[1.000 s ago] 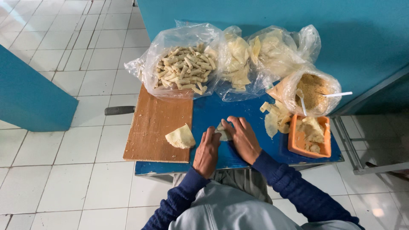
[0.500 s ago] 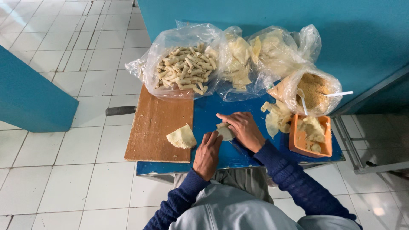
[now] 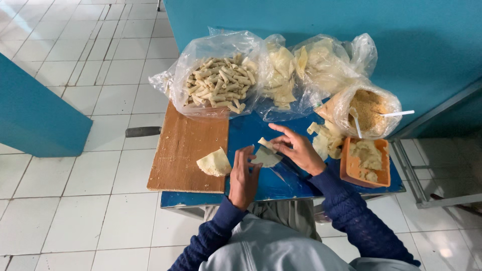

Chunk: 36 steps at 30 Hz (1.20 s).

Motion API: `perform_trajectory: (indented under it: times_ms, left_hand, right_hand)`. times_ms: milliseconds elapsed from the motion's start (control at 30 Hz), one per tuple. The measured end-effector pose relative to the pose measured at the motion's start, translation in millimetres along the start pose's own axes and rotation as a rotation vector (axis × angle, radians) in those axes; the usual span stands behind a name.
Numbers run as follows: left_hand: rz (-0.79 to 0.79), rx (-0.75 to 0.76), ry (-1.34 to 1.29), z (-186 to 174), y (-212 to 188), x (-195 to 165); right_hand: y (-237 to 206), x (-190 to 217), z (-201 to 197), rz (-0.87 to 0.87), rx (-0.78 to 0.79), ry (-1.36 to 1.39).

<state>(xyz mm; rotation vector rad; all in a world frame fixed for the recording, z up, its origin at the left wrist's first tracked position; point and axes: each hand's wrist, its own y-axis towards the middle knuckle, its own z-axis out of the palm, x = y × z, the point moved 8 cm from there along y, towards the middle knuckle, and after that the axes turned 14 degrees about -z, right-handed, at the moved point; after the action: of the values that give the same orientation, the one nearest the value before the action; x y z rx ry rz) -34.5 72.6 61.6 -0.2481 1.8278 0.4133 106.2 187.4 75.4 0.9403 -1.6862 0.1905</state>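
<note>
A pale, thin dough wrapper (image 3: 266, 155) lies on the blue table (image 3: 281, 183) in front of me. My left hand (image 3: 243, 175) presses its fingertips on the wrapper's near left edge. My right hand (image 3: 296, 150) pinches the wrapper's far corner and folds it over. Both arms wear dark blue knitted sleeves. A second, folded wrapper piece (image 3: 214, 163) rests on the wooden board (image 3: 186, 150) just left of my left hand.
Clear plastic bags stand at the back: one with several rolled pastry sticks (image 3: 218, 83), two with wrappers (image 3: 281, 78), one with brown crumbs (image 3: 369, 108) and a white spoon. An orange tray (image 3: 364, 163) of filling sits right. White tiled floor surrounds the table.
My hands have parted from working close together over the wrapper. The right hand has lifted the wrapper's far corner while the left hand stays pressed at its near edge.
</note>
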Motion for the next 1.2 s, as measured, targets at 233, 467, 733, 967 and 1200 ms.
perform_trajectory:
  times_ms: [233, 467, 733, 967, 1200]
  left_hand:
    - [-0.036, 0.243, -0.528, 19.1, 11.8, 16.4]
    - [-0.22, 0.337, -0.9, 31.7, 11.1, 34.4]
    - [-0.182, 0.37, -0.928, 30.4, 6.8, 21.9]
    - [-0.14, 0.418, -0.919, 28.3, 1.7, 9.7]
    - [-0.024, 0.3, -0.68, 22.4, 1.6, 0.5]
  right_hand:
    - [-24.7, 24.5, -0.3, -0.074, -0.039, -0.049]
    - [-41.6, 50.7, -1.7, -0.183, -0.158, 0.024]
    - [-42.7, 91.2, 10.2, -0.328, -0.186, -0.466]
    - [-46.1, 86.5, 11.8, -0.244, -0.242, -0.463]
    - [-48.2, 91.7, 11.0, -0.295, -0.218, -0.49]
